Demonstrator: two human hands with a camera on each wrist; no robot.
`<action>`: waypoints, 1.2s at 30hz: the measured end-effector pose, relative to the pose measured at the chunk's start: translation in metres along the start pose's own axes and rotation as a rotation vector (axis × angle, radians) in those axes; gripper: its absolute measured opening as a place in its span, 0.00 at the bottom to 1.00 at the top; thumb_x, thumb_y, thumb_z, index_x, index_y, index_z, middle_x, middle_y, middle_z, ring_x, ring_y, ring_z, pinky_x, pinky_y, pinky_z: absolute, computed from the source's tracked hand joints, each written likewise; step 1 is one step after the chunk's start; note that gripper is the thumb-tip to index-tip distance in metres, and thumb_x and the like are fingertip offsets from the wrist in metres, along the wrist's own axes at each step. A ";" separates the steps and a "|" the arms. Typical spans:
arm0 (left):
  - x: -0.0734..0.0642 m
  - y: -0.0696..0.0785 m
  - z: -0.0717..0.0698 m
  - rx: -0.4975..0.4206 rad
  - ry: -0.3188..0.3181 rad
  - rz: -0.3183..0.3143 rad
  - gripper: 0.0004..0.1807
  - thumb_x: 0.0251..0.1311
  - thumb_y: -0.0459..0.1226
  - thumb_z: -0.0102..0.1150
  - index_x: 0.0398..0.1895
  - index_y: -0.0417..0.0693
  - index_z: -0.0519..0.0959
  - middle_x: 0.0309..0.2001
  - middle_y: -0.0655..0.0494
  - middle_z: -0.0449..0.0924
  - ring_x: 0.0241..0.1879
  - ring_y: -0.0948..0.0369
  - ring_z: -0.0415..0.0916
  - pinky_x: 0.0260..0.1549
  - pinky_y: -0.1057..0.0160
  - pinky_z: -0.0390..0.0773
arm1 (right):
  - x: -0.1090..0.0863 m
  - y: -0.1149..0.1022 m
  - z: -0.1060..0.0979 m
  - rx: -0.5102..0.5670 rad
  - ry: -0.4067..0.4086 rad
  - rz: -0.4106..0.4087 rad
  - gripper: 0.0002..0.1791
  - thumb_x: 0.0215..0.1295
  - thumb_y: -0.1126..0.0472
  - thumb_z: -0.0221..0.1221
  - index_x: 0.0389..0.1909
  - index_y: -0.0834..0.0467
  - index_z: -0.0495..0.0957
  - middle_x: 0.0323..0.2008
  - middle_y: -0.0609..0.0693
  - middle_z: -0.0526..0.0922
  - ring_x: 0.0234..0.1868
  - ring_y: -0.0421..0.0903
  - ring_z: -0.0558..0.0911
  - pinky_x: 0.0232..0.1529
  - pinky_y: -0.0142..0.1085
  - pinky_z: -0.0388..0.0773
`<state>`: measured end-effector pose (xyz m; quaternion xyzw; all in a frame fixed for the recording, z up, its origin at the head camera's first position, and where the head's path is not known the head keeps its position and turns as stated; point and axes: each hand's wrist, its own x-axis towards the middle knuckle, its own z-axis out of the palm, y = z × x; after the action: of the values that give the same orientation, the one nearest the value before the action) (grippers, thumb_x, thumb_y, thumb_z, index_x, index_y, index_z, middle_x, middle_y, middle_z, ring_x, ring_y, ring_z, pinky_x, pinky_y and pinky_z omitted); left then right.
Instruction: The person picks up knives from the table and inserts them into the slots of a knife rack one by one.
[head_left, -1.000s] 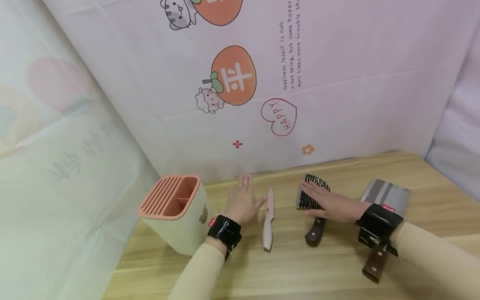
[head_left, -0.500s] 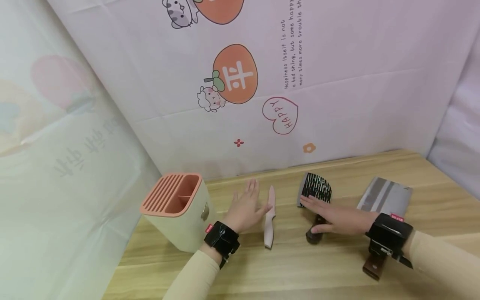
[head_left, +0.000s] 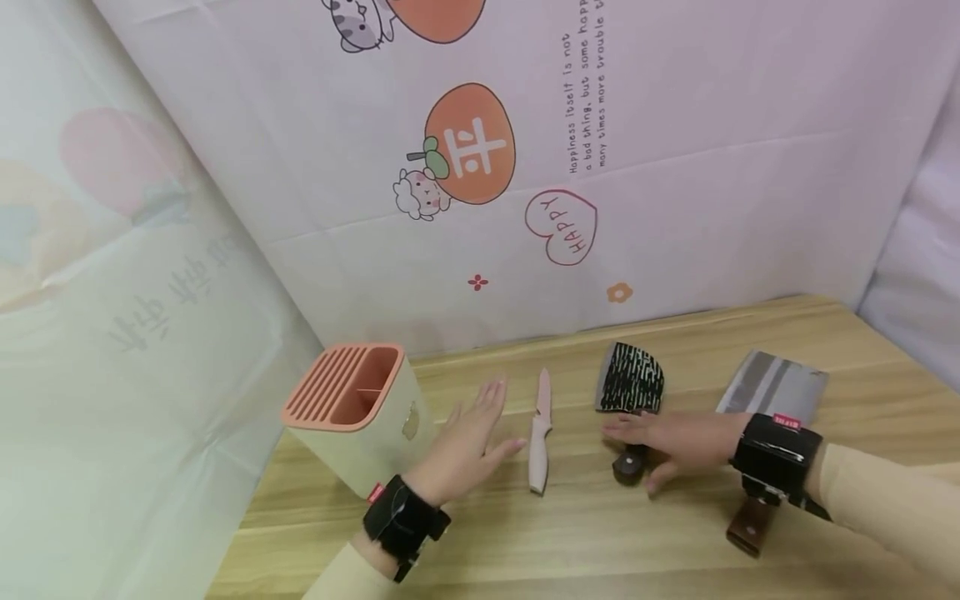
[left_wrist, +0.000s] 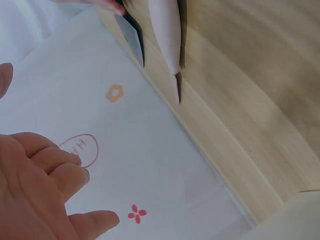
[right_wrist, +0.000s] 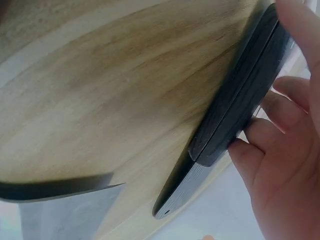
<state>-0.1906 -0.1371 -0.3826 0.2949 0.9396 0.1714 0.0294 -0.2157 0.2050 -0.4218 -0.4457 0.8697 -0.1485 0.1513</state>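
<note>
My left hand (head_left: pixel 465 446) hovers with its fingers extended between the knife holder (head_left: pixel 363 458) and a small knife (head_left: pixel 538 458) with a pink blade and pale handle. That knife lies on the table, untouched. My right hand (head_left: pixel 686 442) reaches over the dark handle of a cleaver (head_left: pixel 632 379) whose blade has a black-and-white streaked pattern. In the right wrist view its fingers are beside the dark handle (right_wrist: pixel 240 90), not wrapped round it; whether they touch it is unclear. A wide silver cleaver (head_left: pixel 776 392) lies farther right, partly hidden under my right wrist.
The wood-grain table (head_left: pixel 555 550) ends at a white printed cloth (head_left: pixel 675 167) hanging behind. Another cloth (head_left: pixel 150 400) closes off the left side. The holder's orange top (head_left: pixel 330 387) has several narrow slots and two larger compartments.
My left hand has drawn back toward the lower left, away from the cloth. My right hand has slid from the patterned blade down to that cleaver's handle. The knives stay in place.
</note>
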 end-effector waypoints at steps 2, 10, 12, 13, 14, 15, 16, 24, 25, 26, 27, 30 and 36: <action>-0.016 0.000 -0.003 -0.037 -0.014 0.024 0.44 0.71 0.60 0.40 0.76 0.49 0.36 0.75 0.54 0.32 0.73 0.59 0.33 0.69 0.41 0.41 | 0.003 0.000 -0.001 -0.011 -0.016 -0.003 0.48 0.53 0.40 0.65 0.69 0.62 0.61 0.71 0.60 0.58 0.69 0.64 0.56 0.65 0.61 0.57; -0.080 -0.015 -0.021 -0.253 -0.022 0.035 0.38 0.73 0.54 0.46 0.76 0.53 0.43 0.75 0.58 0.41 0.72 0.61 0.42 0.69 0.44 0.48 | 0.009 0.001 -0.004 -0.054 -0.054 -0.022 0.34 0.54 0.59 0.68 0.64 0.55 0.71 0.66 0.59 0.68 0.66 0.62 0.63 0.64 0.60 0.59; -0.097 -0.022 -0.025 -0.302 0.004 0.032 0.35 0.73 0.50 0.47 0.76 0.53 0.48 0.74 0.56 0.46 0.71 0.59 0.48 0.66 0.45 0.57 | 0.010 0.004 -0.004 -0.078 -0.046 -0.051 0.33 0.54 0.62 0.68 0.63 0.53 0.73 0.64 0.58 0.70 0.65 0.62 0.65 0.63 0.59 0.61; -0.105 -0.026 -0.028 -0.334 0.013 0.034 0.32 0.74 0.47 0.47 0.76 0.52 0.51 0.73 0.55 0.49 0.69 0.58 0.52 0.64 0.47 0.62 | 0.011 0.005 -0.005 -0.090 -0.041 -0.066 0.32 0.53 0.63 0.68 0.62 0.53 0.74 0.63 0.58 0.71 0.65 0.61 0.66 0.62 0.59 0.63; -0.112 -0.030 -0.030 -0.378 0.024 0.043 0.29 0.75 0.43 0.47 0.75 0.50 0.54 0.72 0.53 0.54 0.68 0.56 0.57 0.62 0.49 0.67 | 0.011 0.006 -0.005 -0.104 -0.038 -0.079 0.32 0.52 0.65 0.68 0.61 0.52 0.75 0.63 0.58 0.72 0.64 0.61 0.67 0.62 0.59 0.64; -0.120 -0.034 -0.033 -0.422 0.027 0.036 0.27 0.75 0.41 0.47 0.73 0.50 0.57 0.71 0.52 0.57 0.66 0.55 0.60 0.59 0.52 0.71 | 0.012 0.006 -0.006 -0.118 -0.033 -0.091 0.31 0.51 0.66 0.69 0.60 0.52 0.76 0.62 0.57 0.73 0.64 0.61 0.67 0.61 0.58 0.66; -0.127 -0.039 -0.037 -0.470 0.032 0.030 0.25 0.75 0.39 0.46 0.72 0.50 0.60 0.70 0.51 0.61 0.65 0.55 0.62 0.57 0.55 0.74 | 0.012 0.007 -0.007 -0.131 -0.029 -0.102 0.31 0.51 0.67 0.69 0.59 0.52 0.77 0.61 0.58 0.74 0.63 0.61 0.68 0.60 0.57 0.67; -0.169 -0.089 -0.073 -0.602 -0.022 -0.132 0.19 0.76 0.36 0.42 0.66 0.44 0.69 0.64 0.45 0.69 0.62 0.62 0.66 0.55 0.70 0.70 | 0.017 0.001 -0.012 -0.184 -0.006 -0.110 0.28 0.47 0.71 0.68 0.54 0.54 0.80 0.57 0.57 0.78 0.58 0.57 0.74 0.56 0.52 0.74; -0.174 -0.097 -0.078 -0.572 -0.046 -0.157 0.19 0.77 0.36 0.41 0.66 0.42 0.68 0.64 0.44 0.69 0.62 0.60 0.66 0.55 0.68 0.72 | 0.017 0.001 -0.012 -0.196 0.006 -0.124 0.28 0.46 0.72 0.68 0.53 0.55 0.80 0.56 0.57 0.78 0.57 0.56 0.76 0.54 0.51 0.76; -0.179 -0.104 -0.084 -0.548 -0.072 -0.183 0.20 0.77 0.37 0.40 0.66 0.40 0.68 0.64 0.43 0.68 0.62 0.56 0.66 0.56 0.64 0.73 | 0.018 0.000 -0.012 -0.208 0.016 -0.130 0.28 0.46 0.72 0.68 0.52 0.55 0.81 0.55 0.57 0.79 0.55 0.55 0.77 0.53 0.50 0.77; -0.183 -0.110 -0.089 -0.521 -0.094 -0.226 0.20 0.77 0.38 0.40 0.66 0.39 0.67 0.64 0.42 0.68 0.62 0.54 0.66 0.56 0.60 0.73 | 0.019 -0.001 -0.011 -0.224 0.028 -0.141 0.27 0.45 0.72 0.68 0.51 0.55 0.81 0.54 0.56 0.80 0.54 0.54 0.78 0.51 0.48 0.78; -0.189 -0.125 -0.102 -0.451 -0.074 -0.351 0.25 0.77 0.43 0.42 0.68 0.37 0.63 0.66 0.40 0.65 0.63 0.44 0.64 0.57 0.45 0.71 | 0.021 -0.003 -0.011 -0.253 0.061 -0.169 0.26 0.43 0.72 0.68 0.48 0.54 0.82 0.51 0.55 0.82 0.48 0.51 0.81 0.46 0.45 0.81; -0.166 -0.136 -0.099 -0.633 0.202 -0.454 0.39 0.73 0.44 0.50 0.75 0.40 0.41 0.74 0.39 0.43 0.70 0.44 0.47 0.63 0.53 0.64 | 0.023 -0.004 -0.010 -0.262 0.050 -0.166 0.23 0.44 0.72 0.70 0.43 0.50 0.83 0.48 0.53 0.84 0.45 0.47 0.82 0.44 0.42 0.82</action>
<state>-0.1429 -0.3649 -0.3436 0.0381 0.8797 0.4698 0.0633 -0.2300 0.1853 -0.4140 -0.5283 0.8452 -0.0568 0.0574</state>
